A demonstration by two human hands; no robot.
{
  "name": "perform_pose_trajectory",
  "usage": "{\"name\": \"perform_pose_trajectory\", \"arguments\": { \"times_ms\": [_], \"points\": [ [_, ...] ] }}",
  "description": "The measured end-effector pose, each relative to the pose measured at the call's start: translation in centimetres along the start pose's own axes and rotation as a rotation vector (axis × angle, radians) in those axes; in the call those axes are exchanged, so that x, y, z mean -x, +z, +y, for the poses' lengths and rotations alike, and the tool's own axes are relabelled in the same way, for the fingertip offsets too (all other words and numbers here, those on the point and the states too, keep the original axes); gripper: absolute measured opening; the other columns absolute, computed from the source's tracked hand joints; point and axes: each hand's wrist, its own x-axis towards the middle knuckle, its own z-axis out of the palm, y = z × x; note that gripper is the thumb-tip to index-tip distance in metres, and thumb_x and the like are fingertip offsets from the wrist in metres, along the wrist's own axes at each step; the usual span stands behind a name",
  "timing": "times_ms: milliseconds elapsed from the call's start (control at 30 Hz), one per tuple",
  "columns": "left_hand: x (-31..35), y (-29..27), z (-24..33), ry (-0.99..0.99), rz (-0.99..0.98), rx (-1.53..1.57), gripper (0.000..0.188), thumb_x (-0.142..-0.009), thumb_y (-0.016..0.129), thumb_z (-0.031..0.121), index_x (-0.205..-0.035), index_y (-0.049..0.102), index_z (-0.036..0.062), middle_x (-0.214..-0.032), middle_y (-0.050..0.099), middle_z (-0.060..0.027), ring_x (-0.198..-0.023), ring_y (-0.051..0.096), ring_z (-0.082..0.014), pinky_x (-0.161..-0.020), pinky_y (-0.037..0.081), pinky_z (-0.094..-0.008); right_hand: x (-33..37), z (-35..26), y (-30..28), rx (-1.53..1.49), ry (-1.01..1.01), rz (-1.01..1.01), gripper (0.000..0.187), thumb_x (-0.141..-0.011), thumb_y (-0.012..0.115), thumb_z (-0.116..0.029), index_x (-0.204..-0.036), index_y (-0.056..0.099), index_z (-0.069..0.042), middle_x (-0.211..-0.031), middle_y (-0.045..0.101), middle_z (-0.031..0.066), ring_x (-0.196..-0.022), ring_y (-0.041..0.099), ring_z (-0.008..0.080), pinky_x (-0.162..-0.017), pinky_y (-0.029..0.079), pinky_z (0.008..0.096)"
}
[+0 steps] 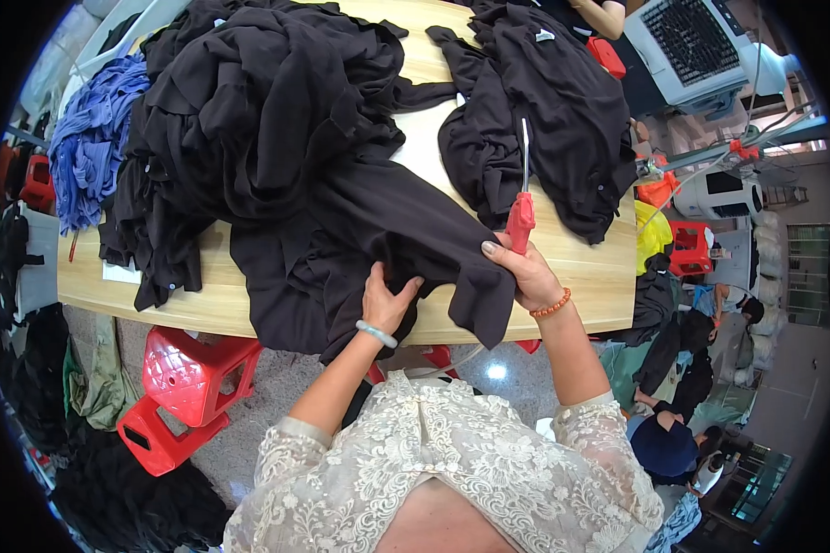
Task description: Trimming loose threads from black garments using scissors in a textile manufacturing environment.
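Observation:
A black garment [401,207] stretches from a large pile toward the table's near edge, one narrow end hanging beside my right hand. My right hand [528,275] is closed around the red handle of a blow-gun-like tool [521,221], whose long thin metal tube points away from me. The thumb of that hand also pins the garment's edge. To the left, my left hand [392,300] grips a fold of the same garment near the table edge, its fingertips partly tucked into the cloth.
The black clothing pile [240,101] covers the table's left; more black garments [563,111] lie at the far right. Blue clothing [101,138] hangs over the left end. Red stools [189,373] stand below the wooden table [586,286]. Other people sit at the right.

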Motion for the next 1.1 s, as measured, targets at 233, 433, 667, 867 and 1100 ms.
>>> {"name": "perform_pose_trajectory", "arguments": {
  "times_ms": [233,433,667,867,1100],
  "points": [
    [1.6,-7.1,2.6,0.184,0.309,0.345,0.015,-0.086,0.06,0.004,-0.099,0.063,-0.002,-0.084,0.064,-0.0053,-0.075,0.058,-0.0115,-0.07,0.047,-0.0245,-1.4,1.0,-3.3,0.099,0.093,0.024,0.02,-0.092,0.059,-0.022,-0.091,0.063,-0.002,-0.08,0.066,0.0031,-0.068,0.063,0.0094,-0.059,0.05,0.0236],
    [5.9,-14.7,0.2,0.515,0.237,-0.879,0.028,-0.07,0.061,-0.001,-0.097,0.063,0.0069,-0.075,0.046,-0.0079,-0.074,0.048,-0.0268,-0.064,0.037,-0.0387,-2.0,9.8,-7.2,1.55,0.125,0.412,0.033,-0.084,0.062,-0.03,-0.08,0.066,0.002,-0.075,0.066,0.021,-0.071,0.067,0.0329,-0.068,0.053,0.041],
    [8.8,-8.9,-1.4,-0.405,-0.104,0.823,0.032,-0.09,0.061,0.026,-0.113,0.058,0.0043,-0.099,0.063,-0.0098,-0.081,0.063,-0.0225,-0.075,0.051,-0.0341,0.7,10.6,-5.2,1.558,-0.347,0.572,0.019,-0.081,0.063,-0.007,-0.097,0.054,-0.001,-0.104,0.057,0.0219,-0.084,0.063,0.0362,-0.067,0.053,0.043],
    [3.3,-7.3,-3.2,-0.58,0.21,1.777,0.047,-0.09,0.058,0.043,-0.112,0.055,0.0007,-0.113,0.061,-0.0191,-0.099,0.063,-0.0298,-0.085,0.054,-0.0398,1.4,9.5,-1.9,0.841,-0.468,0.317,0.025,-0.082,0.064,-0.006,-0.103,0.05,-0.005,-0.085,0.062,0.0138,-0.076,0.063,0.0324,-0.068,0.05,0.0385],
    [1.1,-6.8,-6.7,-0.52,0.428,1.78,0.02,-0.092,0.058,0.013,-0.098,0.055,-0.0053,-0.098,0.065,-0.0216,-0.091,0.067,-0.0325,-0.078,0.059,-0.0351,1.6,7.7,2.6,1.269,-0.351,-0.223,0.025,-0.079,0.062,-0.008,-0.103,0.055,-0.007,-0.091,0.061,0.0152,-0.088,0.059,0.0334,-0.076,0.047,0.0415]
  ]
}}
